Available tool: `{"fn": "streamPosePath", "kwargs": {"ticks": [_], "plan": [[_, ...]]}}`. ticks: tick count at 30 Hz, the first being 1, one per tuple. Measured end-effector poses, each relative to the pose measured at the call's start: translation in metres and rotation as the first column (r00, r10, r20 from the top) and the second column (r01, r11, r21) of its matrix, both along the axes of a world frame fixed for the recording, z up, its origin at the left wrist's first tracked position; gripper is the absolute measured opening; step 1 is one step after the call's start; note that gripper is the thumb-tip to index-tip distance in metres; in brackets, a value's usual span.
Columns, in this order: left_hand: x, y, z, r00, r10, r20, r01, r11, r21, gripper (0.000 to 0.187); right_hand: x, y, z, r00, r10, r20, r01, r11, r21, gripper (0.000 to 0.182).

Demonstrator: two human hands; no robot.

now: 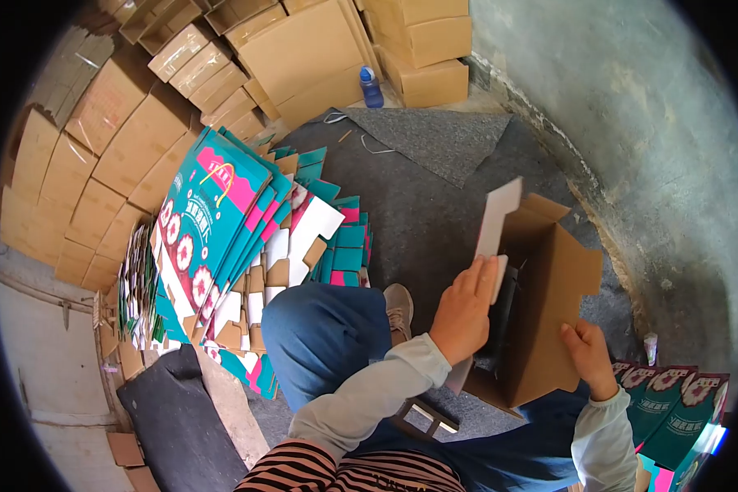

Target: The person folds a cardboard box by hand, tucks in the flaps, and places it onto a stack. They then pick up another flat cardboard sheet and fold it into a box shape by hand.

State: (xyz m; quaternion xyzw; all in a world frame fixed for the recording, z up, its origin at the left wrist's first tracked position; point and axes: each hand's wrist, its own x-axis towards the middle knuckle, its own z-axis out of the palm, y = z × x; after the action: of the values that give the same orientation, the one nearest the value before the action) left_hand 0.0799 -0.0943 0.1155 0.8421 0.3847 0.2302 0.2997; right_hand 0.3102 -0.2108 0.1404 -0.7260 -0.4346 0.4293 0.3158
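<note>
A cardboard box (553, 303) stands open between my hands, above my lap. Its inner faces are plain brown, and a pale flap (498, 217) sticks up on its left side. My left hand (465, 310) is closed on that left side, fingers along the panel below the flap. On the right, my right hand (589, 354) grips the lower right panel, thumb lying on the brown face and other fingers largely hidden. The box's bottom is in dark shadow.
Teal and pink printed flat boxes (209, 205) are piled to my left. Printed teal boxes (672, 402) stand at lower right. Brown cartons (316, 57) line the back, with a blue bottle (372, 88) before them. A concrete wall (631, 148) rises at right.
</note>
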Motion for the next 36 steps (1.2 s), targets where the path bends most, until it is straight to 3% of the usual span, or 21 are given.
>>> {"fn": "streamPosePath", "kwargs": {"ticks": [4, 5, 9, 11, 14, 17, 20, 23, 26, 27, 29, 32, 33, 34, 36], "plan": [[0.026, -0.012, -0.006, 0.980, -0.017, -0.198, 0.061, 0.974, 0.217, 0.075, 0.016, 0.004, -0.005, 0.999, -0.030, -0.035, 0.030, 1.000, -0.004, 0.026], [0.032, -0.012, -0.008, 0.969, -0.027, -0.246, 0.080, 0.975, 0.206, 0.071, 0.020, 0.005, -0.007, 0.998, -0.034, -0.047, 0.033, 0.999, -0.004, 0.026], [0.053, -0.008, -0.008, 0.947, -0.035, -0.318, 0.127, 0.953, 0.274, 0.069, 0.032, 0.009, -0.017, 0.994, 0.021, 0.107, -0.029, 0.997, 0.077, 0.025], [0.059, -0.012, -0.006, 0.932, -0.054, -0.358, 0.158, 0.950, 0.269, 0.069, 0.034, 0.009, -0.024, 0.987, 0.004, 0.159, -0.038, 0.976, 0.212, 0.034], [0.060, -0.015, -0.008, 0.925, -0.054, -0.377, 0.163, 0.951, 0.263, 0.069, 0.019, 0.012, -0.008, 0.980, -0.128, 0.154, 0.098, 0.977, 0.192, 0.056], [0.059, -0.017, -0.007, 0.925, -0.039, -0.379, 0.144, 0.957, 0.253, 0.069, 0.017, 0.010, -0.012, 0.945, -0.156, 0.287, 0.065, 0.951, 0.302, 0.068], [0.060, -0.018, -0.007, 0.929, -0.033, -0.370, 0.135, 0.958, 0.253, 0.068, 0.019, 0.017, -0.004, 0.640, -0.244, 0.728, -0.094, 0.916, 0.390, 0.078], [0.062, -0.024, -0.008, 0.944, -0.037, -0.327, 0.125, 0.959, 0.253, 0.067, 0.019, 0.032, 0.020, 0.375, -0.221, 0.900, -0.243, 0.914, 0.326, 0.069], [0.064, -0.030, -0.011, 0.960, -0.026, -0.280, 0.105, 0.957, 0.271, 0.067, 0.038, 0.048, -0.011, 0.105, -0.023, 0.994, -0.485, 0.872, 0.071, 0.053], [0.063, -0.029, -0.009, 0.958, -0.027, -0.285, 0.113, 0.950, 0.290, 0.068, 0.039, 0.058, -0.017, 0.119, -0.044, 0.992, -0.500, 0.860, 0.098, 0.040], [0.063, -0.030, -0.006, 0.966, -0.044, -0.255, 0.117, 0.953, 0.280, 0.071, 0.038, 0.072, -0.015, 0.181, 0.022, 0.983, -0.453, 0.889, 0.063, 0.041], [0.061, -0.027, -0.004, 0.954, -0.081, -0.288, 0.164, 0.946, 0.279, 0.077, 0.047, 0.090, -0.026, 0.145, -0.040, 0.989, -0.440, 0.892, 0.100, 0.034], [0.061, -0.026, -0.003, 0.954, -0.107, -0.281, 0.182, 0.949, 0.258, 0.080, 0.050, 0.095, -0.030, 0.144, -0.064, 0.988, -0.471, 0.873, 0.125, 0.035], [0.060, -0.027, -0.003, 0.952, -0.124, -0.281, 0.194, 0.951, 0.240, 0.082, 0.050, 0.099, -0.030, 0.188, 0.005, 0.982, -0.441, 0.894, 0.080, 0.052], [0.063, -0.029, -0.005, 0.946, -0.144, -0.290, 0.219, 0.945, 0.244, 0.083, 0.049, 0.103, -0.030, 0.265, 0.016, 0.964, -0.392, 0.915, 0.092, 0.054]]}}
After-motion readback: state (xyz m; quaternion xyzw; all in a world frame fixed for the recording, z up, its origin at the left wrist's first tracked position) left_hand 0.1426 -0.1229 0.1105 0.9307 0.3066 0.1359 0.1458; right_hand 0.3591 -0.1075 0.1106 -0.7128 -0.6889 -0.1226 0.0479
